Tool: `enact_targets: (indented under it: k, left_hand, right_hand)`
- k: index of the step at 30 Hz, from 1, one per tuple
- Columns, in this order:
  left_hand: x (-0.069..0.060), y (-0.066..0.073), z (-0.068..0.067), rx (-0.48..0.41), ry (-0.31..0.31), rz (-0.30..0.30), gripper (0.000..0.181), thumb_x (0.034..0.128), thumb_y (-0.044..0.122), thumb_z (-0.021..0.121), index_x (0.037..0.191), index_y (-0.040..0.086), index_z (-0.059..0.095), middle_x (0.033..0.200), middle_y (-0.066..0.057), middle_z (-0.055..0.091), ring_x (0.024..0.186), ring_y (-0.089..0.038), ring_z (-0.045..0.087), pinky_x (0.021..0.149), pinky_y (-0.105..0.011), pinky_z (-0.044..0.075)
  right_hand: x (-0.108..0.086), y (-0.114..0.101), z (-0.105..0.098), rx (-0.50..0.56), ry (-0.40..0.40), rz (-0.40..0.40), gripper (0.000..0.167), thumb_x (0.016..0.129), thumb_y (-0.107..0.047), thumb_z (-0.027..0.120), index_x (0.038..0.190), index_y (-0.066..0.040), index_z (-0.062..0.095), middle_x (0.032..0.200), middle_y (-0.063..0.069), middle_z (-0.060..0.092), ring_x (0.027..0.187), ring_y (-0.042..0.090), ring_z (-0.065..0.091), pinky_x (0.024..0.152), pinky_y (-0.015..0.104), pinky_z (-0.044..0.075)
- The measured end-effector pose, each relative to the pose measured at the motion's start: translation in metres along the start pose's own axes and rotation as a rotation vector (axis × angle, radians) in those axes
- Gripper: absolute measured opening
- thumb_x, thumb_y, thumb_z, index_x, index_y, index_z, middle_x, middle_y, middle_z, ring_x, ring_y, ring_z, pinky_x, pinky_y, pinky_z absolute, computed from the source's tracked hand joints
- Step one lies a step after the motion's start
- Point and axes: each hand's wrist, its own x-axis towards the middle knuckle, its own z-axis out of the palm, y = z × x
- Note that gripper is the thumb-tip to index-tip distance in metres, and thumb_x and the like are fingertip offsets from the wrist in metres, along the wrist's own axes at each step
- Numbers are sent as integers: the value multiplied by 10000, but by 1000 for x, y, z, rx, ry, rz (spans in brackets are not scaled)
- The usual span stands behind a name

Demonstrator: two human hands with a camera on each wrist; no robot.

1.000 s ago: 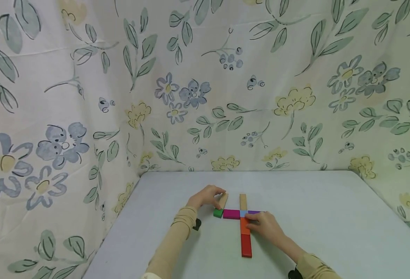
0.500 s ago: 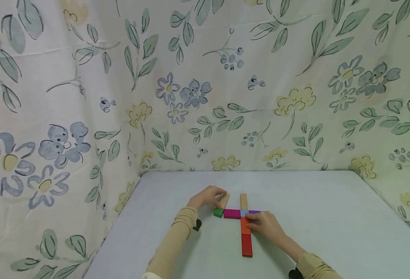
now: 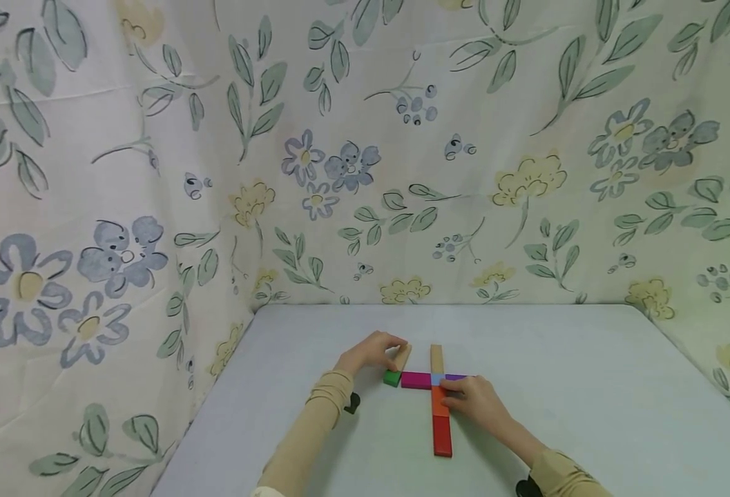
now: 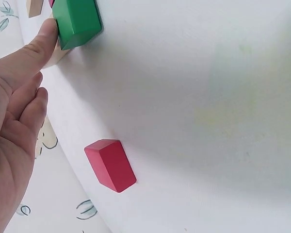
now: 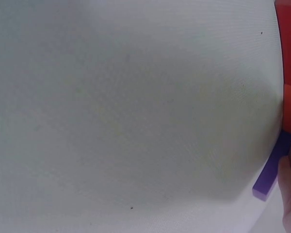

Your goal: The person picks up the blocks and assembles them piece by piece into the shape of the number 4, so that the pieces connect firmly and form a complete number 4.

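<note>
In the head view my left hand (image 3: pixel 372 352) pinches a tilted plain wooden block (image 3: pixel 405 356) between thumb and finger. At its near end lies a green block (image 3: pixel 392 378); in the left wrist view my thumb touches this green block (image 4: pixel 78 22). A magenta block (image 3: pixel 416 380) runs from there to a small light blue piece (image 3: pixel 438 379). With extended index finger and thumb, my right hand (image 3: pixel 480 404) touches the light blue piece and the orange block (image 3: pixel 440 402). Part of the purple block (image 3: pixel 456 377) is hidden behind that hand.
A red block (image 3: pixel 442 436) extends the row toward me, and another wooden block (image 3: pixel 436 359) stands at its far end. The left wrist view shows a separate pinkish-red block (image 4: pixel 111 166) on the white table (image 3: pixel 557 386). Floral cloth (image 3: pixel 365 172) hangs behind.
The head view has shifted slightly, so everything sits a little further right. My left fingertips and the wooden block's far end have edged right. My right hand keeps its place on the blocks.
</note>
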Motion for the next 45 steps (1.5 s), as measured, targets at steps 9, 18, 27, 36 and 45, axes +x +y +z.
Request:
enact_targets:
  k: [9, 18, 27, 36, 45]
  left_hand:
    - [-15, -3, -7, -80, 74, 49, 562, 843, 169, 714, 1367, 118, 516, 1399, -47, 530, 1305, -212, 481, 1070, -365, 401]
    - [-28, -13, -25, -207, 134, 85, 534, 841, 158, 715, 1342, 98, 541, 1375, -63, 552, 1267, -230, 524, 1036, -352, 435]
    - [-48, -33, -51, -327, 201, 32, 511, 841, 110, 709, 1328, 96, 554, 1373, -97, 550, 1273, -254, 518, 1039, -368, 427]
    - [-64, -58, -55, -403, 270, -38, 476, 837, 113, 713, 1295, 88, 584, 1340, -112, 575, 1248, -267, 538, 1023, -372, 441]
    - [-67, -80, -28, -437, 268, -127, 436, 837, 83, 708, 1257, 33, 606, 1281, -119, 619, 1209, -289, 565, 1004, -403, 457]
  right_hand:
    - [-1, 3, 2, -28, 15, -20, 349, 751, -160, 780, 1063, -16, 720, 1013, 138, 727, 912, 236, 690, 743, 328, 562]
    - [0, 4, 2, -15, -1, -13, 366, 754, -170, 776, 1081, -18, 713, 1048, 145, 718, 928, 233, 678, 753, 351, 558]
    - [1, 4, 2, -2, -11, -1, 363, 759, -176, 775, 1080, -20, 713, 1040, 154, 716, 796, 96, 584, 640, 173, 475]
    - [2, 4, -1, 7, -26, 20, 373, 758, -179, 775, 1094, -31, 710, 1064, 152, 712, 813, 116, 583, 634, 152, 440]
    - [1, 3, 0, -1, -30, 18, 375, 756, -175, 774, 1094, -26, 709, 1063, 153, 712, 835, 142, 615, 617, 167, 444]
